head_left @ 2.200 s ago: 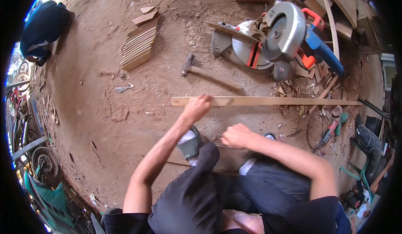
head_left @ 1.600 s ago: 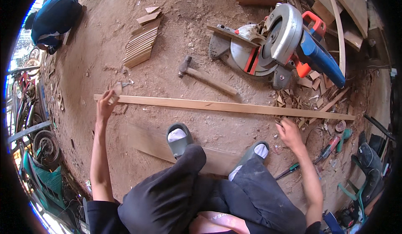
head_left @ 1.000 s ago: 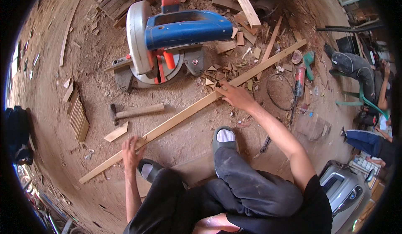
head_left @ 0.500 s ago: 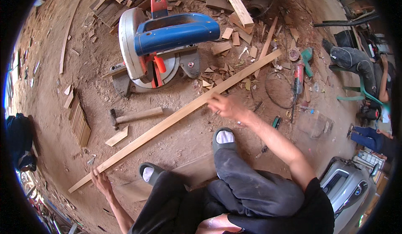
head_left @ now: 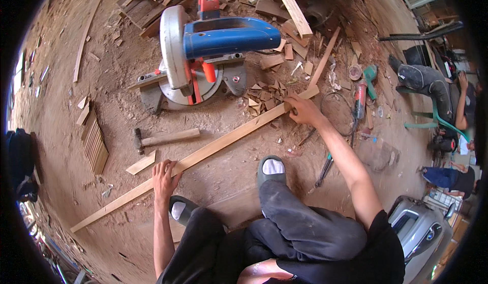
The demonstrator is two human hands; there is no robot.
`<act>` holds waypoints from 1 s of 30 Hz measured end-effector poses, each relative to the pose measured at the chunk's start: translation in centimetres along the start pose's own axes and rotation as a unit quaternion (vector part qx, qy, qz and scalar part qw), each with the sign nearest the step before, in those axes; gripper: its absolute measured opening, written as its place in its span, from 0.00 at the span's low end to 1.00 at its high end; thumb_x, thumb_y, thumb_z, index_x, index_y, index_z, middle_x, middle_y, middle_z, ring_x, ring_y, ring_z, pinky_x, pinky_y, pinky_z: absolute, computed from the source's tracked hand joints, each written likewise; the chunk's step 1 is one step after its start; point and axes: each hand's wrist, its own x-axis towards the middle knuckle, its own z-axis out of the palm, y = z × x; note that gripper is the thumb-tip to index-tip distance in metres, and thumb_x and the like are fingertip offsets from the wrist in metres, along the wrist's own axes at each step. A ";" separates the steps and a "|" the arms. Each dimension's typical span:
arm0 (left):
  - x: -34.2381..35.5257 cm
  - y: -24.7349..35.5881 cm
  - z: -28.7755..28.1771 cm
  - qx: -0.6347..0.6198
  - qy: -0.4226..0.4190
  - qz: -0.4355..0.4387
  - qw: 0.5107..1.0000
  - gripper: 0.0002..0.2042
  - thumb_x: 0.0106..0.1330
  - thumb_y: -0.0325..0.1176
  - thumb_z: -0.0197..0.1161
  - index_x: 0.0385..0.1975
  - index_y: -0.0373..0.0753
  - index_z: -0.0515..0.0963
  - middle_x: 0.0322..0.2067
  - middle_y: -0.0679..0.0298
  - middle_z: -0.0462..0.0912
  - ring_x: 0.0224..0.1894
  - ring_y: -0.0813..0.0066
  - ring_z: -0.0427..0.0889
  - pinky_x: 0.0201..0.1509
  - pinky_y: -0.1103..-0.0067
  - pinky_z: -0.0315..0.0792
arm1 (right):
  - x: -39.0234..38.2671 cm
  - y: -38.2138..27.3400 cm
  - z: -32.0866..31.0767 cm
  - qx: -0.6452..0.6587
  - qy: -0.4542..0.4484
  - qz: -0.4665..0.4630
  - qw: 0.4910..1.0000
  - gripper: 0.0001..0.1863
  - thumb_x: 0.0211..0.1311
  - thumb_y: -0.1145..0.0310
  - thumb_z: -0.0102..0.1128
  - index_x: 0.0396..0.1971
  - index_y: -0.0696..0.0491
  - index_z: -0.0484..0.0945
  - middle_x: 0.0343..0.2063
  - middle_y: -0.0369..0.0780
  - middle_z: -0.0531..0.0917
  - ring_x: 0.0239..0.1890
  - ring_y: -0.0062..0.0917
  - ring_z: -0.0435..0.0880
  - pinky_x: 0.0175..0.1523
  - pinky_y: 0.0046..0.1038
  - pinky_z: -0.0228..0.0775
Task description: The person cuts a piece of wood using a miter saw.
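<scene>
A long, pale wooden strip (head_left: 229, 138) slants across in front of me, from the lower left up to the right. My left hand (head_left: 164, 180) is closed over the strip, fingers on its upper side, left of its middle. Near the upper right end, my right hand (head_left: 305, 111) grips the same strip with thumb and fingers. Beyond the strip stands a blue-handled miter saw (head_left: 231, 37). A wooden-handled hammer (head_left: 170, 137) lies between strip and saw, with a short angled wood piece (head_left: 142, 162) below it.
Small wood offcuts (head_left: 267, 97) are heaped beside the saw. A stack of strips (head_left: 95, 147) lies at left. At right lie a red-and-grey power tool (head_left: 360, 101) and a green tool (head_left: 371, 78). A silver motor scooter (head_left: 419, 233) stands lower right; people are at far right.
The strip has shifted down and left. My left hand has gone from near its lower end toward its middle; my right hand has moved right and taken hold near the upper end.
</scene>
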 end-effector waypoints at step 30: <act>1.4 -5.2 -6.6 0.036 0.032 0.097 0.994 0.29 0.63 0.47 0.74 0.64 0.45 0.78 0.40 0.60 0.80 0.44 0.60 0.85 0.46 0.66 0.80 | -2.7 -6.2 -3.4 0.063 0.036 0.043 0.996 0.31 0.53 0.65 0.75 0.61 0.47 0.81 0.64 0.47 0.80 0.60 0.47 0.83 0.63 0.44 0.77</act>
